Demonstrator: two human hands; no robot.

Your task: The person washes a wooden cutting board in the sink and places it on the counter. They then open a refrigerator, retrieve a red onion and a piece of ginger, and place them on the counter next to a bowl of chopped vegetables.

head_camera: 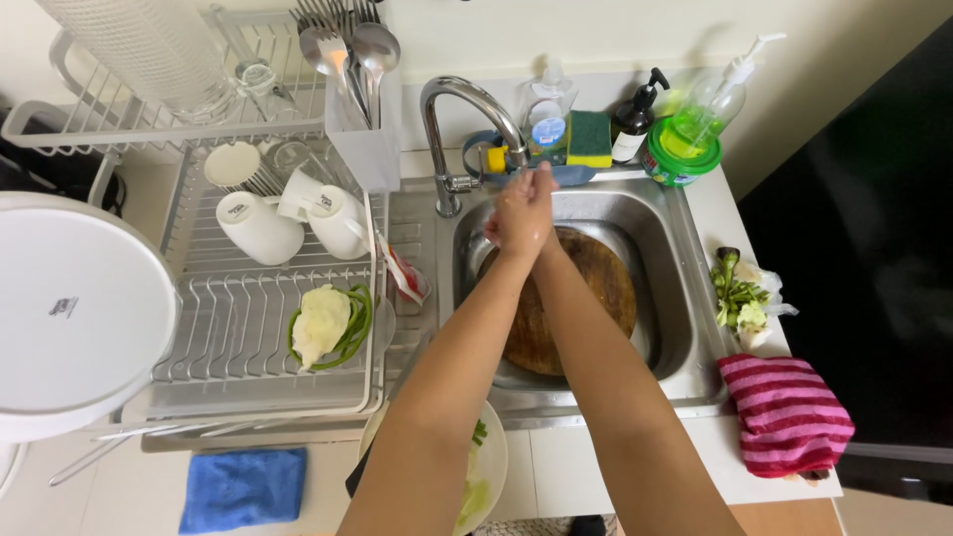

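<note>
The steel sink (685, 298) spreads beneath both hands, a round wooden board (596, 298) lying in it just below them. The tap (467, 109) arches right above. The left hand (511, 223) and right hand (531, 194) press together, wet (grasping nothing but each other) under the spout.

sink basin (670, 248): mostly filled by the round wooden board (596, 288); bare steel only along the right wall.
rear: faucet (467, 109) and bottles (635, 119) crowd the ledge.
left: dish rack (248, 328) blocks.
right surface: vegetable scraps (740, 298), striped cloth (784, 412).
</note>
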